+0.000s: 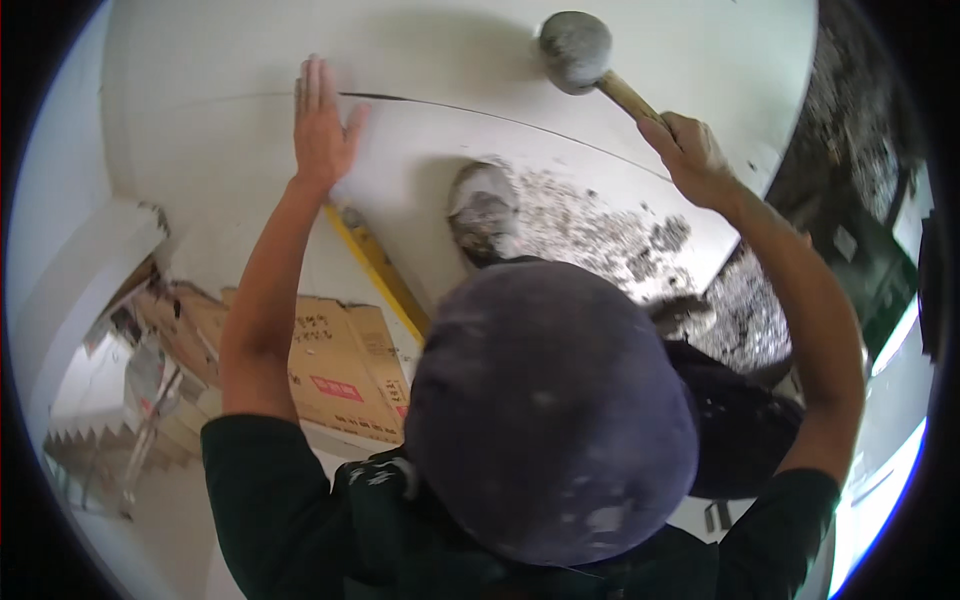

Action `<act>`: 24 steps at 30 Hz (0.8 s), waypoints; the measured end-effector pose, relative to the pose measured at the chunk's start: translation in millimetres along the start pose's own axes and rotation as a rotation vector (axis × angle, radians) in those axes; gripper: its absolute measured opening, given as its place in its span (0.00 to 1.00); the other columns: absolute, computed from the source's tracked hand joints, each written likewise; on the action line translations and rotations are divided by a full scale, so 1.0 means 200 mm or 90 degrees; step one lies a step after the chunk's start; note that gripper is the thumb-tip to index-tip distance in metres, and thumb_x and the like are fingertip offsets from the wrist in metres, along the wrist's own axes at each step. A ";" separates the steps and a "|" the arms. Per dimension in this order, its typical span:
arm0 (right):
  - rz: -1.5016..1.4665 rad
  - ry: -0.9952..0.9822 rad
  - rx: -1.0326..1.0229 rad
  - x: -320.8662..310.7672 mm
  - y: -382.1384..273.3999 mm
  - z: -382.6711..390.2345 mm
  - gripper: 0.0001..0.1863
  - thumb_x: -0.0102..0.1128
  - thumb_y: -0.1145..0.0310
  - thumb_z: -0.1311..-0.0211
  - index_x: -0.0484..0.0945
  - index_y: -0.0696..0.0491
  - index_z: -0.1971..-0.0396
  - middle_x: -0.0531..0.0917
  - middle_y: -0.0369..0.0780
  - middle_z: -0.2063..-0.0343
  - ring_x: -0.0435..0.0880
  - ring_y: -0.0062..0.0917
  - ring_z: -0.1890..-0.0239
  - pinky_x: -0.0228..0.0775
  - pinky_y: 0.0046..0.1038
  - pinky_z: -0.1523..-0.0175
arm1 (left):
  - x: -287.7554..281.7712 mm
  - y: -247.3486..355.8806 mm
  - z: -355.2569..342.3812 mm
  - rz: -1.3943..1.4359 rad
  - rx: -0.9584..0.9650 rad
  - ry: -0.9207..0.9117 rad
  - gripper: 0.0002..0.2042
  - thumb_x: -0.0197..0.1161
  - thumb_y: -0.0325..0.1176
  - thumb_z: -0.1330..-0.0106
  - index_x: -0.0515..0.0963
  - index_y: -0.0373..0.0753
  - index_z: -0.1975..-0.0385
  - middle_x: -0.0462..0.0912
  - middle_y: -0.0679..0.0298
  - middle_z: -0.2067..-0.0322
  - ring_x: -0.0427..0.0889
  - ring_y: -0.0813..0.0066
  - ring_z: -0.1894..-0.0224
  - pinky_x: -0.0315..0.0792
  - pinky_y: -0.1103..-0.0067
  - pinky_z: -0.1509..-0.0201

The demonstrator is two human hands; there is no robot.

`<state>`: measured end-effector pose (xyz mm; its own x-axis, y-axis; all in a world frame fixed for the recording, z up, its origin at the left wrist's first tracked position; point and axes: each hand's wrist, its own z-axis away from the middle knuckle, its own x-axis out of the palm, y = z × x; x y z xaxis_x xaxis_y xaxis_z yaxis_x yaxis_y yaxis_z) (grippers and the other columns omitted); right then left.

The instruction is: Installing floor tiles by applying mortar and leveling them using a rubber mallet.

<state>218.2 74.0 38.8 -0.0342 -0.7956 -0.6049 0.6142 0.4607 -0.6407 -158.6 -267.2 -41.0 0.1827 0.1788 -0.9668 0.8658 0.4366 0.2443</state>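
Fingers stretched forward, my left hand (322, 130) lies flat across the seam between two large white floor tiles (230, 140). A short dark gap shows in the seam just right of its thumb. My right hand (692, 160) is wrapped around the wooden handle of a mallet (577, 52). The mallet's round, grey-smeared head is over the far tile; whether it touches the surface I cannot tell. A yellow spirit level (385, 275) lies on the near tile, below my left wrist.
Grey crumbs (590, 225) are scattered over the near tile beside a dirty shoe (483, 210). Loose dark mortar (750, 310) borders the tiles at right, near a dark green object (862, 270). Flattened cardboard (345, 360) and a notched trowel (90, 440) lie at left. A cap (550, 410) hides the lower middle.
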 end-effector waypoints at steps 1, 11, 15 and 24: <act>0.013 -0.022 -0.035 -0.04 0.04 0.08 0.25 0.53 0.51 0.23 0.76 0.60 0.72 0.75 0.54 0.81 0.75 0.53 0.76 0.66 0.46 0.68 | 0.01 0.23 -0.03 0.043 0.097 -0.036 0.39 0.58 0.53 0.29 0.57 0.31 0.26 0.55 0.43 0.25 0.50 0.43 0.22 0.45 0.55 0.19; 0.072 -0.081 -0.086 -0.24 0.21 0.92 0.19 0.65 0.50 0.33 0.79 0.53 0.66 0.84 0.42 0.81 0.83 0.34 0.81 0.75 0.36 0.75 | 0.44 1.43 -0.37 0.020 0.422 -0.198 0.35 0.54 0.56 0.27 0.60 0.47 0.24 0.59 0.71 0.24 0.51 0.69 0.21 0.39 0.63 0.16; 0.049 -0.083 -0.188 0.07 0.38 1.12 0.24 0.57 0.42 0.30 0.78 0.51 0.68 0.81 0.36 0.81 0.77 0.26 0.85 0.71 0.31 0.81 | 0.49 1.41 -0.40 0.062 0.455 -0.218 0.37 0.56 0.57 0.28 0.59 0.47 0.24 0.58 0.66 0.23 0.50 0.64 0.20 0.38 0.61 0.16; 0.015 -0.157 -0.048 0.45 0.50 1.21 0.30 0.48 0.36 0.28 0.76 0.52 0.63 0.84 0.43 0.79 0.85 0.41 0.78 0.76 0.44 0.71 | 0.43 1.48 -0.44 0.001 0.467 -0.238 0.40 0.60 0.59 0.33 0.58 0.48 0.23 0.56 0.63 0.23 0.47 0.55 0.20 0.37 0.56 0.17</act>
<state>468.4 -46.8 34.7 0.1790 -0.8517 -0.4926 0.5520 0.5014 -0.6663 72.4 -45.2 -45.5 0.2149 -0.1828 -0.9594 0.9260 -0.2742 0.2597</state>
